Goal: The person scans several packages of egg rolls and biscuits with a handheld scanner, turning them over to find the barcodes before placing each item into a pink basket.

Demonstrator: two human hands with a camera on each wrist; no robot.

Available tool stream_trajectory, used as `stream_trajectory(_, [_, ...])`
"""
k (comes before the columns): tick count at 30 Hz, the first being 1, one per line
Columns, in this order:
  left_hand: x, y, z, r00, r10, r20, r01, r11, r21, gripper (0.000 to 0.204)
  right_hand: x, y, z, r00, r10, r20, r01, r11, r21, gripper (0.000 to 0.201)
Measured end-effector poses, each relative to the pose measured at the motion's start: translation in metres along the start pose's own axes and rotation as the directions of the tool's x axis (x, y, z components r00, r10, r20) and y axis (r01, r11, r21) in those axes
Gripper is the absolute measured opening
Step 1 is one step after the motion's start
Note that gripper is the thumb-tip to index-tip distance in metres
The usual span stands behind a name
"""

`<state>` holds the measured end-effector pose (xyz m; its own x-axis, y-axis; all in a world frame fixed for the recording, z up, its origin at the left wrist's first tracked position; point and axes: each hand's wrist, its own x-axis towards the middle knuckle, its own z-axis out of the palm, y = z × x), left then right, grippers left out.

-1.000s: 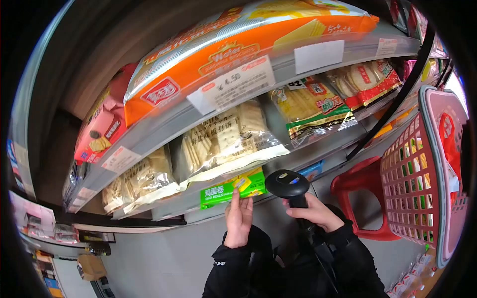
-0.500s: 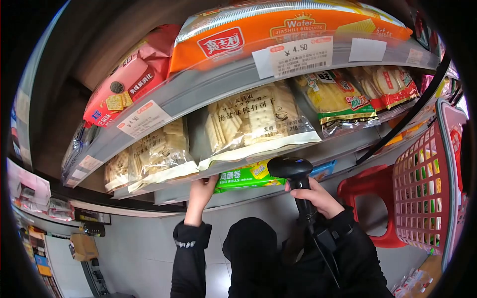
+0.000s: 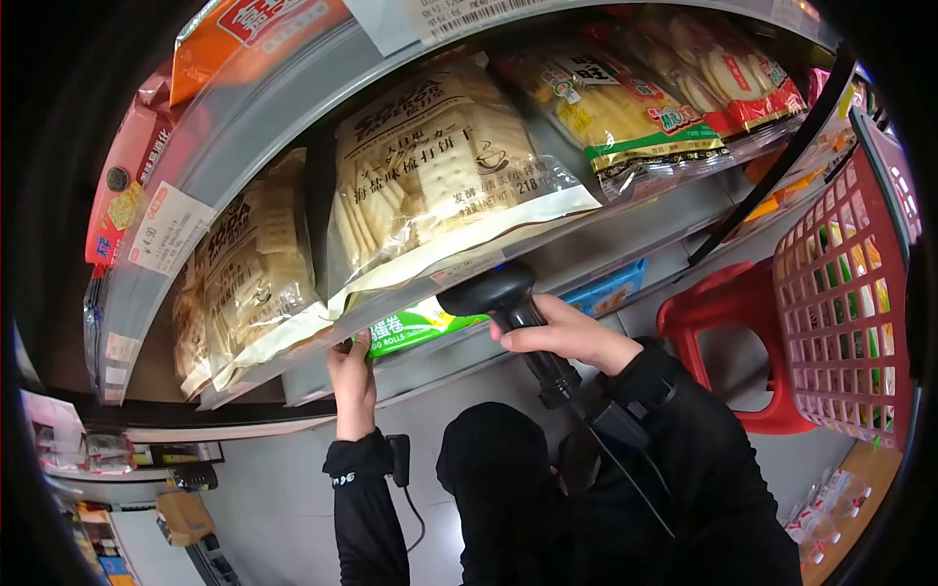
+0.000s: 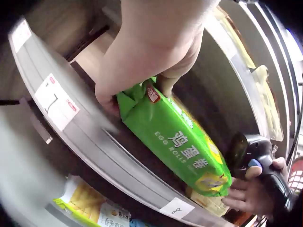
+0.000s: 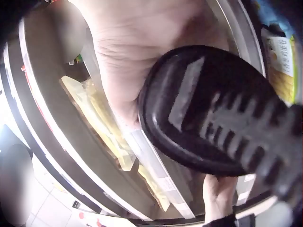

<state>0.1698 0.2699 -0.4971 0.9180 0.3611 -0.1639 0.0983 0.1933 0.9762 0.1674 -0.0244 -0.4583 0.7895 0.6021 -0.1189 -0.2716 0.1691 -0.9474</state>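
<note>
A green packet of egg rolls (image 3: pixel 415 327) sits low at the shelf edge, partly covered by the shelf above it in the head view. My left hand (image 3: pixel 354 379) grips its left end, thumb and fingers on either side of the crinkled wrapper (image 4: pixel 130 101) in the left wrist view. My right hand (image 3: pixel 572 337) is wrapped around the handle of a black barcode scanner (image 3: pixel 498 293). The scanner's head overlaps the packet's right end in the head view. Right-hand fingers (image 4: pixel 239 196) show close by the packet's far end in the left wrist view.
Bags of crackers (image 3: pixel 440 176) fill the shelf above the packet, with rice cracker bags (image 3: pixel 625 107) farther right. A blue packet (image 3: pixel 606 288) lies on the lower shelf. At the right, a pink basket (image 3: pixel 840 303) with goods stands by a red stool (image 3: pixel 723 352).
My left hand has shifted from the packet's front to its left end, and the packet has moved in under the upper shelf. The scanner has come leftward over the packet. The head view has shifted.
</note>
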Motion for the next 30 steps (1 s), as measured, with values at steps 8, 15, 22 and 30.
stream_trajectory(8, [0.01, -0.022, 0.024, 0.999, 0.029, -0.044, -0.027, 0.999, 0.038, 0.026, -0.001, 0.009, -0.016, 0.996, 0.048, -0.074, -0.045, 0.998, 0.049, 0.027])
stream_trajectory(15, [0.015, -0.024, 0.038, 0.988, -0.094, -0.12, 0.099, 0.994, 0.037, 0.026, -0.013, 0.016, -0.03, 0.997, -0.012, -0.079, 0.012, 1.0, -0.001, 0.028])
stream_trajectory(22, [0.021, -0.014, 0.037, 0.981, -0.194, 0.018, 0.194, 0.981, 0.007, 0.035, -0.015, 0.01, -0.037, 0.994, 0.01, -0.107, -0.007, 1.0, 0.024, 0.03])
stream_trajectory(30, [0.024, -0.01, 0.041, 0.984, -0.175, 0.019, 0.173, 0.982, 0.077, 0.024, 0.001, 0.006, -0.035, 0.993, -0.033, -0.112, 0.04, 0.997, 0.064, 0.035])
